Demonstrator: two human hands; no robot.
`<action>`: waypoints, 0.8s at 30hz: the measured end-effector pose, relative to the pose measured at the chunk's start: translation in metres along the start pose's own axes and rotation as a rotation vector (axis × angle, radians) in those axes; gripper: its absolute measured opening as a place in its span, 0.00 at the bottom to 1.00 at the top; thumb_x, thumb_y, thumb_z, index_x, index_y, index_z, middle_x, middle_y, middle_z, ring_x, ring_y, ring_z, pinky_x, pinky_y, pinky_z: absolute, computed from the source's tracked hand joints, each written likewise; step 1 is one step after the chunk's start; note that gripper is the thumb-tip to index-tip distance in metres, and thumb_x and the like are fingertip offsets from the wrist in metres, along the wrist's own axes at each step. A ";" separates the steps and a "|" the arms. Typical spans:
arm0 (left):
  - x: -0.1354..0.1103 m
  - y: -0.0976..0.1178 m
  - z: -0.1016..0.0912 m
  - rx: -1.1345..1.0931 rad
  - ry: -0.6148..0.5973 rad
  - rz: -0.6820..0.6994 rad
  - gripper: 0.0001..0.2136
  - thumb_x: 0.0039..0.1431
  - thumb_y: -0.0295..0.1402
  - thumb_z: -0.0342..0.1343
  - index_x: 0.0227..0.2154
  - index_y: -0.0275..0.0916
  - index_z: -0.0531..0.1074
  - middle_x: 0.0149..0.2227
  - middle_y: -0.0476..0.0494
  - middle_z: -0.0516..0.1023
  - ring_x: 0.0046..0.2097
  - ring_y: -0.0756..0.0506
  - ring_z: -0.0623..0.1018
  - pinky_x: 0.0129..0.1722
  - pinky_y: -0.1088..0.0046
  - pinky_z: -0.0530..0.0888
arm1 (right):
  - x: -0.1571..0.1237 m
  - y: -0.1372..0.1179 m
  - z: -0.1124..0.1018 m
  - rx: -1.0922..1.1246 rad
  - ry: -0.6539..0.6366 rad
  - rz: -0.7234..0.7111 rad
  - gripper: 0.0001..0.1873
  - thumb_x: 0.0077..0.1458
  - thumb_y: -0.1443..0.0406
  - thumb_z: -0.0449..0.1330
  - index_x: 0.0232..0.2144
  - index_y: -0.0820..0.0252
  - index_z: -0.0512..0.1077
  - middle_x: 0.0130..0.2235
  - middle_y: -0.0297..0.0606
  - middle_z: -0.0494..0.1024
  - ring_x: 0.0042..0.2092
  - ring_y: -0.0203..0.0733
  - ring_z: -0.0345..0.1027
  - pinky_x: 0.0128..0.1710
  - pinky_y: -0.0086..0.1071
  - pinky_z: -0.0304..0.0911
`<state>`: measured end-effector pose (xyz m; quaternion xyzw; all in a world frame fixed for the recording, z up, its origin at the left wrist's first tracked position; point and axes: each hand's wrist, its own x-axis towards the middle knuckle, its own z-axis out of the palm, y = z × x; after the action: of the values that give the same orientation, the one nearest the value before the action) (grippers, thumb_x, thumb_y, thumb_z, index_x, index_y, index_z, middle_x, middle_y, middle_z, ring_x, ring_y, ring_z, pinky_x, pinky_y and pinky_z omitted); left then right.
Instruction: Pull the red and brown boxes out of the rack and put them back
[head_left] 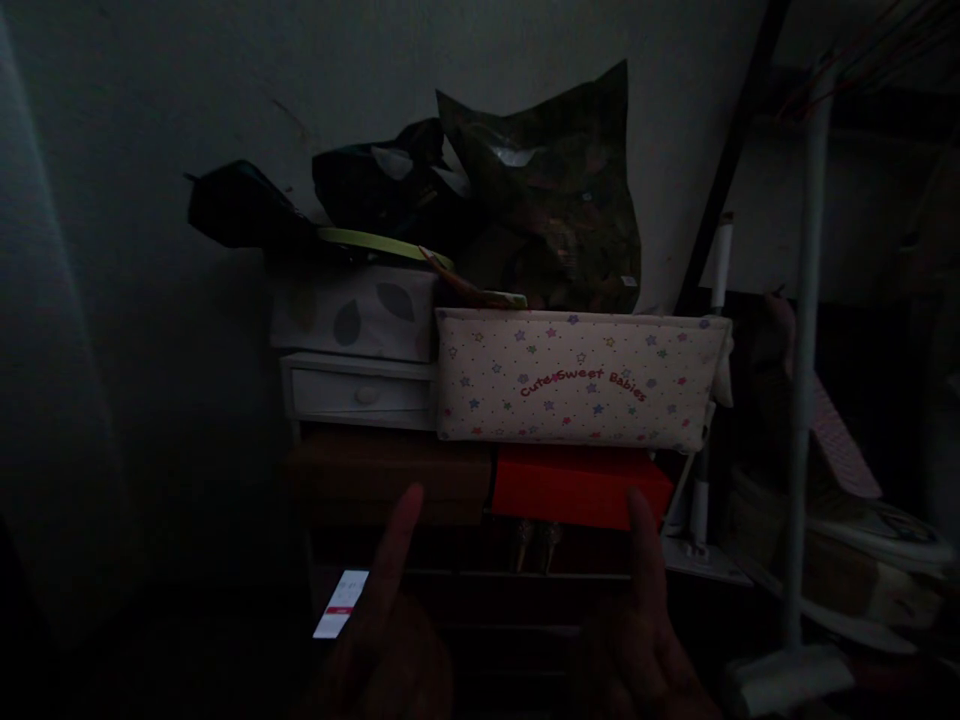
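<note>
My left hand [401, 625] is raised at the lower middle, its index finger stretched upward in front of a brown box [390, 470]. To the right, my right hand [646, 630] also points its index finger up, overlapping a red-orange box [577, 485] in the view. The other fingers of both hands are dim and look curled. Neither hand shows anything held. Partly behind my left hand, a lit phone screen [339, 605] glows. Above the boxes sits a cream fabric bin [577, 385] printed with small flowers and "Cute Sweet Babies".
A small white drawer unit [364, 392] stands left of the bin, with a leaf-patterned box [360, 312] on top. Dark bags [390, 180] and a large dark glossy bag [555, 200] rest above. At right, a pale pole [806, 300] leans near clutter. The room is very dark.
</note>
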<state>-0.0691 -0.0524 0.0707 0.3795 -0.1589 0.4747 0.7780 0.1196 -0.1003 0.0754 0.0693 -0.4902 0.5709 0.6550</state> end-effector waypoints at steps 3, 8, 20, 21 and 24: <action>0.000 0.009 0.011 0.024 -0.202 0.050 0.29 0.59 0.45 0.51 0.62 0.64 0.47 0.09 0.64 0.47 0.10 0.56 0.46 0.11 0.84 0.55 | 0.007 0.000 0.015 -0.035 -0.009 -0.026 0.47 0.51 0.57 0.64 0.61 0.26 0.37 0.07 0.11 0.43 0.08 0.24 0.30 0.10 0.18 0.44; -0.009 0.015 0.015 0.158 -0.104 -0.003 0.34 0.56 0.51 0.52 0.63 0.62 0.44 0.08 0.65 0.49 0.09 0.56 0.46 0.11 0.81 0.55 | -0.002 0.001 0.024 -0.032 0.017 0.016 0.46 0.50 0.56 0.65 0.60 0.24 0.39 0.07 0.11 0.39 0.09 0.23 0.26 0.10 0.18 0.42; -0.025 0.001 -0.036 0.416 0.274 -0.239 0.19 0.45 0.43 0.61 0.43 0.47 0.76 0.18 0.54 0.67 0.19 0.56 0.63 0.22 0.81 0.64 | -0.031 0.002 -0.071 -1.282 0.529 0.282 0.39 0.52 0.58 0.61 0.63 0.46 0.51 0.55 0.43 0.66 0.54 0.48 0.64 0.53 0.47 0.61; -0.030 -0.005 -0.052 0.567 0.363 -0.271 0.18 0.47 0.43 0.59 0.43 0.47 0.76 0.21 0.53 0.70 0.22 0.54 0.67 0.24 0.79 0.66 | -0.031 0.002 -0.092 -1.492 0.552 0.225 0.37 0.52 0.58 0.59 0.62 0.51 0.53 0.56 0.46 0.63 0.56 0.51 0.61 0.56 0.51 0.57; -0.046 -0.024 -0.094 1.330 0.513 -0.392 0.16 0.52 0.42 0.56 0.44 0.50 0.76 0.36 0.46 0.78 0.39 0.46 0.76 0.40 0.70 0.73 | -0.019 -0.004 -0.140 -1.857 0.556 0.089 0.31 0.55 0.60 0.54 0.61 0.58 0.55 0.56 0.50 0.61 0.57 0.53 0.59 0.57 0.52 0.56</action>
<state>-0.0815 -0.0174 -0.0296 0.6695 0.4197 0.3968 0.4670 0.2039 -0.0234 -0.0081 -0.6315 -0.5756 -0.0234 0.5190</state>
